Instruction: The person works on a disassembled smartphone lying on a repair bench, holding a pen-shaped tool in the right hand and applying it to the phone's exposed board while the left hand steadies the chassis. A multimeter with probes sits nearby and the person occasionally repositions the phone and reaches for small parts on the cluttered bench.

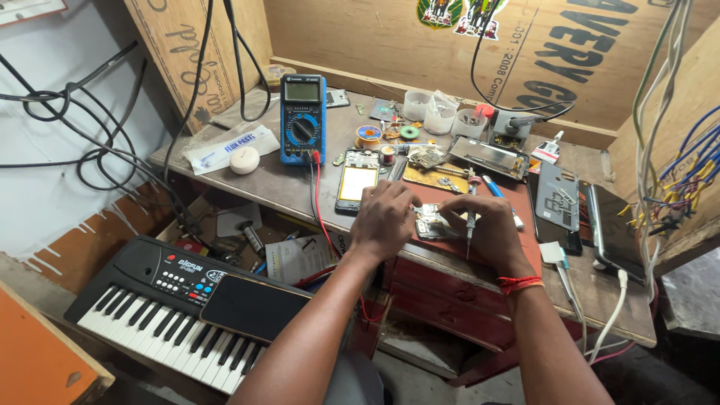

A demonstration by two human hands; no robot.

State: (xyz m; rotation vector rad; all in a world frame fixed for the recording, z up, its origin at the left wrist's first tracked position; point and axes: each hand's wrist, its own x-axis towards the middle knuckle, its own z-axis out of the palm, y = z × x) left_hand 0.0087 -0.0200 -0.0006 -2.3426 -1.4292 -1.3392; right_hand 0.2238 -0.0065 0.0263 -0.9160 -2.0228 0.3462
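I saw both hands meet over a small grey phone circuit board (430, 223) lying near the front edge of the worn wooden worktop (285, 187), at about the centre of the view. My left hand (384, 220) rested on the board's nine o'clock side, its fingers curled and pressed down on that edge. My right hand (489, 229), with a red thread band (520, 283) at the wrist, lay at the board's three o'clock side and pinched a slim grey-handled screwdriver (470, 221) held upright, tip down just beside the board. At twelve o'clock from the left hand lay an opened phone with a pale screen (356, 182). A blue digital multimeter (302, 118) stood at eleven o'clock, well apart. A black electronic keyboard with white keys (176, 311) sat at seven o'clock, below the worktop.
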